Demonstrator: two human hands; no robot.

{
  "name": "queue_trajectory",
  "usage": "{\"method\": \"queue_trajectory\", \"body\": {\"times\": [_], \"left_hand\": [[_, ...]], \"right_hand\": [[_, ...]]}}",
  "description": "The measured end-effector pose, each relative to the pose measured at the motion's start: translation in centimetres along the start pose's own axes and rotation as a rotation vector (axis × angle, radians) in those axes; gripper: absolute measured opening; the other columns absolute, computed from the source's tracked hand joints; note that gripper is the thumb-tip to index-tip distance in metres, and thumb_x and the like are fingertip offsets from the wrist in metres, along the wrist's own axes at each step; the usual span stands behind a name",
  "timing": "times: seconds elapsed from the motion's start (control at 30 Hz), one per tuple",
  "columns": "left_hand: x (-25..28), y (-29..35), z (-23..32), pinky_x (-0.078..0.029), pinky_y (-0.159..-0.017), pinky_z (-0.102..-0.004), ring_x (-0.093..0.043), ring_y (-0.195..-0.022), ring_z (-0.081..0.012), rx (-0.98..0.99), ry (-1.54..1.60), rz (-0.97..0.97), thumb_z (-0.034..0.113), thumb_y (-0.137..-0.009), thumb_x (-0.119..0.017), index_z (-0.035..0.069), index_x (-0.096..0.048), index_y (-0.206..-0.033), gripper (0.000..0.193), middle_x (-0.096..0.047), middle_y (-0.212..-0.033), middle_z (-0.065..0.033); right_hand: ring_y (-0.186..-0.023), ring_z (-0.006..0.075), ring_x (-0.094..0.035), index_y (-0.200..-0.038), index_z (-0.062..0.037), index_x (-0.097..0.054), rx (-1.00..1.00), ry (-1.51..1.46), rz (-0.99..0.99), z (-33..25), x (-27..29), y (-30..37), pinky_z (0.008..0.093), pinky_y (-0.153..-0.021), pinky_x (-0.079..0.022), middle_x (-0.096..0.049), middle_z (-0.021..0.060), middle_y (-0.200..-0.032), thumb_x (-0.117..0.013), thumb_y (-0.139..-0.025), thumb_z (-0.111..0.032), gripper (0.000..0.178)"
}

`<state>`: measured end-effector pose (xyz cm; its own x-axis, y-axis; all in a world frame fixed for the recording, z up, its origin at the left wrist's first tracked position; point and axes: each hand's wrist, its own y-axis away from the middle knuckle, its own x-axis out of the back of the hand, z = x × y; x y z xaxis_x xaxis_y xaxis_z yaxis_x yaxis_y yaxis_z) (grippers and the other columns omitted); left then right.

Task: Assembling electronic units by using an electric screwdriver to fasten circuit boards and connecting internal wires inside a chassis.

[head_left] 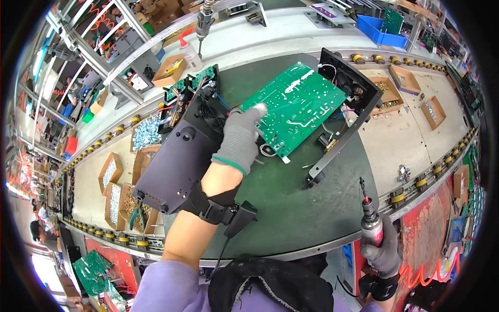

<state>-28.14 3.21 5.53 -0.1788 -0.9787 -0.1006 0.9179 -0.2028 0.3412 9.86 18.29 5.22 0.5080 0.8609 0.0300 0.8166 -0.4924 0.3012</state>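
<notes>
My left hand (239,136), in a grey glove, grips the left edge of a large green circuit board (306,112). The board is tilted, with its soldered side facing up. Behind and to the right of it stands a black chassis panel (340,143) with wires and parts along its inner side. A dark grey casing (179,158) lies left of my left hand, beside a coil of black cable (210,115). At the lower right, away from the board, my gloved right hand (384,255) is closed around a power screwdriver (371,223), its bit pointing up.
Under the parts lies a dark green work surface (291,208). Cardboard boxes of screws (112,174) stand at the left, with pliers (136,216) in one. More small boxes (434,112) are at the right. A hanging screwdriver (205,23) and a red-capped bottle (191,56) are beyond.
</notes>
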Motion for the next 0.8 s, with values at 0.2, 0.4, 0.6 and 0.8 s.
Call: {"method": "queue_trajectory", "body": {"times": [0.2, 0.4, 0.6, 0.8], "left_hand": [[-3.3, 2.3, -2.0, -0.052, -0.071, -0.0373, -0.063, -0.093, -0.0235, -0.125, -0.409, 0.151, 0.026, -0.082, -0.079, -0.005, -0.049, -0.136, 0.069, -0.062, -0.112, -0.0201], [-3.7, 5.5, -5.4, -0.057, -0.072, -0.0338, -0.062, -0.102, -0.0251, -0.073, -0.086, -0.059, 0.022, -0.090, -0.072, -0.002, -0.044, -0.138, 0.061, -0.055, -0.127, -0.0177], [-3.0, 1.7, -5.5, -0.059, -0.081, -0.0399, -0.067, -0.105, -0.0254, 0.248, 0.532, -0.348, 0.021, -0.097, -0.067, 0.006, -0.057, -0.125, 0.033, -0.065, -0.116, -0.0119], [-5.7, 3.0, -5.3, -0.050, -0.049, -0.0230, -0.069, -0.073, -0.0138, 0.259, 0.394, -0.462, 0.019, -0.096, -0.067, 0.004, -0.059, -0.121, 0.030, -0.070, -0.101, -0.0067]], "right_hand": [[-0.084, 0.0087, -0.054, -0.127, 0.0035, -0.053, -0.016, 0.025, 0.020, -1.1, -0.2, 0.7, 0.0270, -0.076, -0.047, -0.061, 0.0016, -0.095, -0.096, -0.061, -0.053, 0.097], [-0.084, 0.0131, -0.059, -0.124, 0.0024, -0.058, 0.128, 0.251, 0.038, -1.2, -0.4, -0.4, 0.0294, -0.079, -0.050, -0.066, 0.0062, -0.097, -0.094, -0.066, -0.045, 0.084], [-0.084, 0.0181, -0.066, -0.125, 0.0003, -0.058, 0.119, 0.484, 0.024, -1.8, -0.4, -2.0, 0.0326, -0.079, -0.053, -0.068, 0.0116, -0.094, -0.092, -0.068, -0.033, 0.075], [-0.083, 0.0235, -0.069, -0.125, -0.0011, -0.059, 0.118, 0.527, 0.043, -2.8, 0.0, -3.3, 0.0342, -0.078, -0.054, -0.069, 0.0138, -0.092, -0.091, -0.069, -0.033, 0.072]]}}
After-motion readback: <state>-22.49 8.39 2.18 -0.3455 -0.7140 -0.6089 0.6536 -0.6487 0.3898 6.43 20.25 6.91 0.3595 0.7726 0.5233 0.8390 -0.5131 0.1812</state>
